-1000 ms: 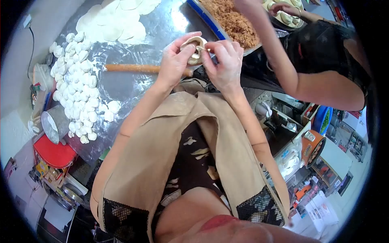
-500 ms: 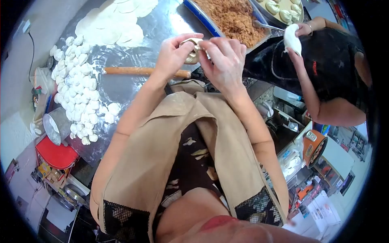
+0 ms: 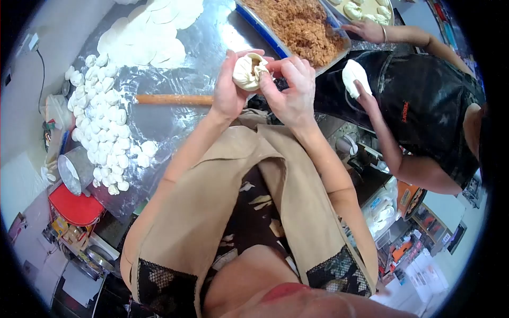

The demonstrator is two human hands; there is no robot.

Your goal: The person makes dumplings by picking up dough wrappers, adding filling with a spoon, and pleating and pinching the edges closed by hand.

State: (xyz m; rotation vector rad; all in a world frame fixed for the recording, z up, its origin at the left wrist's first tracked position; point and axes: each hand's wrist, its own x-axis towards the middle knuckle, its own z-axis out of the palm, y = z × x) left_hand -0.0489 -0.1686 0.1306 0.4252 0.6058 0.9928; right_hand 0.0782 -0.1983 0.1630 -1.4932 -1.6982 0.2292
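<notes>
A pleated dough bun rests in my left hand, whose fingers curl round its far side. Its top still gapes, and brownish filling shows in the hole. My right hand pinches the dough's gathered edge between thumb and fingers. Below my hands on the metal table lies a wooden rolling pin, its right end hidden behind my left wrist. Just beyond my hands stands a blue-edged tray holding reddish-brown filling.
Flat dough rounds overlap at the back left. Small floured dough pieces are heaped along the left. At right, a co-worker in a black apron holds a dough wrapper; their other hand reaches by the filling. Pleated buns sit behind.
The bun has turned so its opening faces me, and my hands show more of it. The co-worker's dough wrapper has moved down and left, and their other hand has left it for the tray.
</notes>
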